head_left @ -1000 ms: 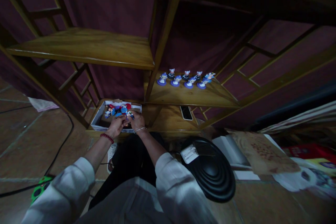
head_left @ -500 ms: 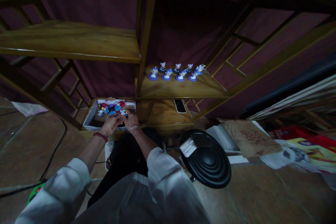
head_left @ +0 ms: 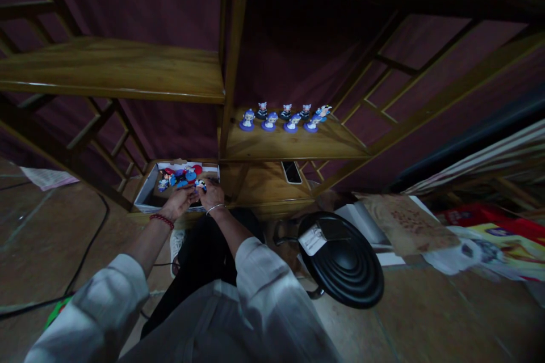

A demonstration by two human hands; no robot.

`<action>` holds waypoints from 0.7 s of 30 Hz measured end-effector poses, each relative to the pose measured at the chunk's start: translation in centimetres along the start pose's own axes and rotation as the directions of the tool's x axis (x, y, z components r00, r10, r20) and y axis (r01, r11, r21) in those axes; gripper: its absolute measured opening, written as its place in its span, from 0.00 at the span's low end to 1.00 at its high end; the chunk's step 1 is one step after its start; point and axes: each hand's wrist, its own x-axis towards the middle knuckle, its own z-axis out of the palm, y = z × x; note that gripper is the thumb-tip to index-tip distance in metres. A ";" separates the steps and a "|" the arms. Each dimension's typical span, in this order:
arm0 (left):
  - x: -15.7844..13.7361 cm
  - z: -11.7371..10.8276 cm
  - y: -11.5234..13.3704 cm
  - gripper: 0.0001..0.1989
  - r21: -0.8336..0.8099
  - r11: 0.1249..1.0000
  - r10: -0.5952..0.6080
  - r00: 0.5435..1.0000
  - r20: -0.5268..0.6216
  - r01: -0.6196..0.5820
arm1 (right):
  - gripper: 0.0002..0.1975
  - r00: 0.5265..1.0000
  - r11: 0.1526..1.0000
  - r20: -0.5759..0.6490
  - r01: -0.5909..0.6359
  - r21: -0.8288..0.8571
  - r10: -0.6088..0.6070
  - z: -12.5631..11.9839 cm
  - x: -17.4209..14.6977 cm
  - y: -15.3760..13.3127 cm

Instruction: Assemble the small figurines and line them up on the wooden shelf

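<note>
Both my hands meet over the near side of a white box [head_left: 146,188], closed around one small blue-and-white figurine [head_left: 200,185]. My right hand [head_left: 211,197] grips it from the right, and my left hand [head_left: 181,201] holds it from the left; the lower part of the figurine is hidden by my fingers. Several more figurines [head_left: 168,178] with blue and red parts lie jumbled in the box. On the shelf to the right, several purple-based figurines [head_left: 269,121] stand in a front row, with dark-based figurines [head_left: 286,112] and a blue-and-white one [head_left: 324,112] behind.
A phone [head_left: 292,172] lies on the bottom board [head_left: 251,181], right of the box. On the floor at right are a round black stool [head_left: 347,261] with a small box [head_left: 313,239] on it, cardboard [head_left: 404,224] and colourful packaging [head_left: 502,244]. A black cable [head_left: 91,238] runs at left.
The black stool has shifted slightly to the right and turned a little. My hands stay over the box with the same figurine, nearly unmoved.
</note>
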 end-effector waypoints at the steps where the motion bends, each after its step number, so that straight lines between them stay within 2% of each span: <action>1: 0.0 0.0 0.0 0.10 0.004 1.000 -0.002 1.000 0.006 0.002 | 0.15 1.000 1.000 -0.004 0.002 -0.012 -0.002 0.1 0.0 0.0; 6: 0.3 -0.3 0.1 0.10 0.025 0.999 -0.024 0.999 0.032 0.023 | 0.16 1.000 0.998 -0.021 0.011 -0.058 -0.012 0.5 -0.1 0.0; 13: 0.8 -0.2 0.2 0.10 0.008 0.997 -0.082 0.997 0.014 0.082 | 0.16 1.000 0.995 0.025 0.011 -0.095 -0.009 0.6 0.0 -0.1; 21: 1.3 0.5 0.6 0.10 0.030 0.986 -0.161 0.985 -0.069 0.163 | 0.19 0.999 0.991 0.028 0.025 -0.130 -0.022 0.9 -0.1 -0.2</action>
